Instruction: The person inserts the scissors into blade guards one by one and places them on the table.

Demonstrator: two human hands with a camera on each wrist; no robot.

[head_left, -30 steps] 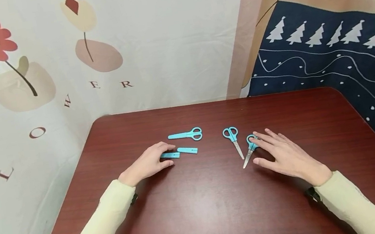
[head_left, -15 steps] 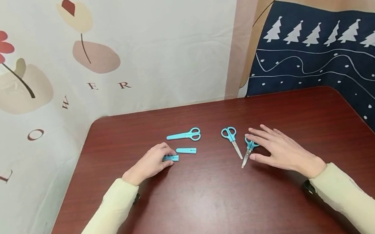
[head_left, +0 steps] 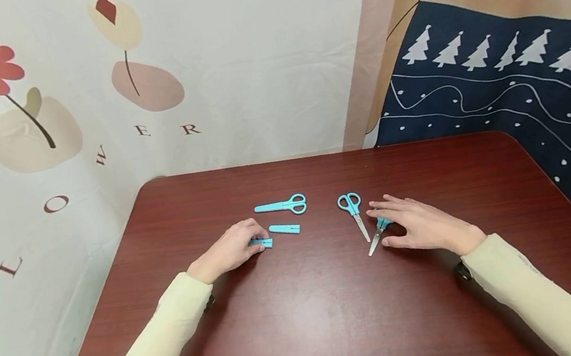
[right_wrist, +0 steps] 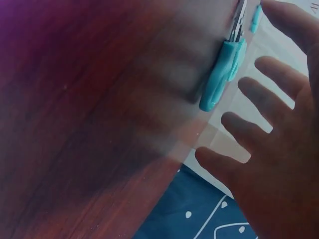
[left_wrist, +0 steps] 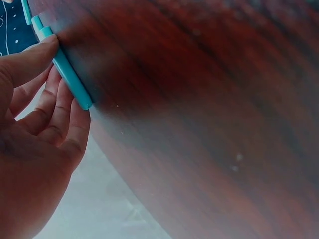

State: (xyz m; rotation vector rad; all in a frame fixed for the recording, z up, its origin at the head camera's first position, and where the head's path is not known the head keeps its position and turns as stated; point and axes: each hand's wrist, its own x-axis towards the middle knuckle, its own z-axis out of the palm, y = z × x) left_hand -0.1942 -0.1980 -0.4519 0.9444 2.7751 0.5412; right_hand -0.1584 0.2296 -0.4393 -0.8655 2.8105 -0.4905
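Observation:
At the left, my left hand (head_left: 228, 249) pinches a light-blue scissors blade cover (head_left: 264, 243) between thumb and fingers. The left wrist view shows the thumb on that cover (left_wrist: 74, 83) and fingertips along its other side. A second blade cover (head_left: 284, 229) lies just to the right. My right hand (head_left: 425, 223) hovers with fingers spread over a pair of blue-handled scissors (head_left: 377, 240), its handles partly hidden. In the right wrist view the fingers are apart from these scissors (right_wrist: 219, 74). Another bare-bladed pair of scissors (head_left: 352, 208) lies beside it, tips close together.
Behind the covers lies a third pair of scissors (head_left: 280, 206) with its blades covered, handles to the right. Everything is on a dark red-brown wooden table (head_left: 307, 322). A patterned curtain (head_left: 258, 71) hangs at its back edge, and a navy tree-print cloth (head_left: 499, 84) at the right.
The left fingers have closed on the blade cover, which has shifted slightly toward the person. The right hand has drifted a little left, further over the scissors' handles.

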